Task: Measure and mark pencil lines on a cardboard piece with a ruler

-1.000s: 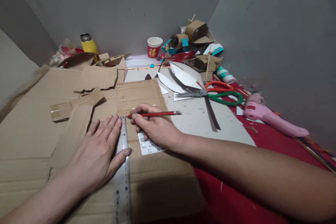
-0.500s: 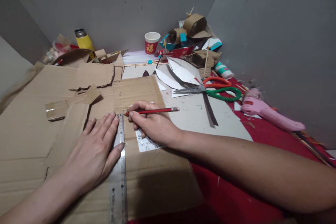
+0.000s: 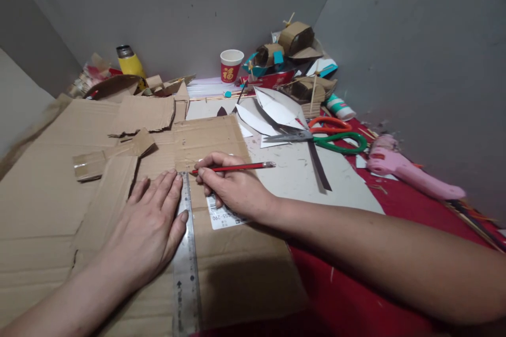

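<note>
My left hand [image 3: 152, 226] lies flat with its fingers stretched out, pressing a clear ruler [image 3: 187, 268] onto a brown cardboard sheet [image 3: 245, 258]. The ruler runs from the near edge up to the fingertips. In a writing grip, my right hand [image 3: 235, 189] is closed on a red pencil [image 3: 241, 167]. The pencil's point is down by the ruler's far end; whether it touches the cardboard I cannot tell. A white printed label [image 3: 225, 216] on the cardboard is partly covered by my right hand.
Scissors [image 3: 336, 139] with orange and green handles lie beyond my right hand, beside white paper pieces [image 3: 272, 110]. A pink glue gun [image 3: 415, 171] rests at the right. Cardboard scraps [image 3: 142, 113] lie at the left. A paper cup [image 3: 231, 68] and a yellow bottle [image 3: 131, 66] stand at the back.
The near end of the ruler has swung slightly to the right under my left hand. The whole view has shifted a little. My right hand keeps the pencil at the ruler's far end.
</note>
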Motion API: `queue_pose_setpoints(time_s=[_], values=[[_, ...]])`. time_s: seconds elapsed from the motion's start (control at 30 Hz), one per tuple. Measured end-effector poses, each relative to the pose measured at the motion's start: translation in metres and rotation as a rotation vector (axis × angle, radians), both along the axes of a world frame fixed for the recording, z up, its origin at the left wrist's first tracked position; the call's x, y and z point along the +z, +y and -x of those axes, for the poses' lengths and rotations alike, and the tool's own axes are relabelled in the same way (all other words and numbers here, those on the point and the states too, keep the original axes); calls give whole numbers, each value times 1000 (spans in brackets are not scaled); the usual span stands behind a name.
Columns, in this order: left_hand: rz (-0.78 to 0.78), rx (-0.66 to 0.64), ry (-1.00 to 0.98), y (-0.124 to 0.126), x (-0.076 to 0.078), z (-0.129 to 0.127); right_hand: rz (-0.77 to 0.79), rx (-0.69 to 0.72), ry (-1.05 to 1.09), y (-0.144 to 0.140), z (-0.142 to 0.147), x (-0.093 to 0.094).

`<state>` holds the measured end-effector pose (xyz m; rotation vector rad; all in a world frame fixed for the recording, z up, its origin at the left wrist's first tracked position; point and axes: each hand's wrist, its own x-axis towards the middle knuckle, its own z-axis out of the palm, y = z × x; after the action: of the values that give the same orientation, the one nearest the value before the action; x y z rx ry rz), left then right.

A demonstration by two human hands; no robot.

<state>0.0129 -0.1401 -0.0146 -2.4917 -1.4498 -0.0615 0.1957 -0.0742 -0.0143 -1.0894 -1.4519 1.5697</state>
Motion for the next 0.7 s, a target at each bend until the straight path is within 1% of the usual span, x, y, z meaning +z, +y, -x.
queue_pose_setpoints(time_s=[0.23,0.7], values=[[-13,-11,8,0,-2,1,-16,9,-5,1,1,-1],[-26,-17,12,1,0,-1,-69,9,-52,2,1,-3]])
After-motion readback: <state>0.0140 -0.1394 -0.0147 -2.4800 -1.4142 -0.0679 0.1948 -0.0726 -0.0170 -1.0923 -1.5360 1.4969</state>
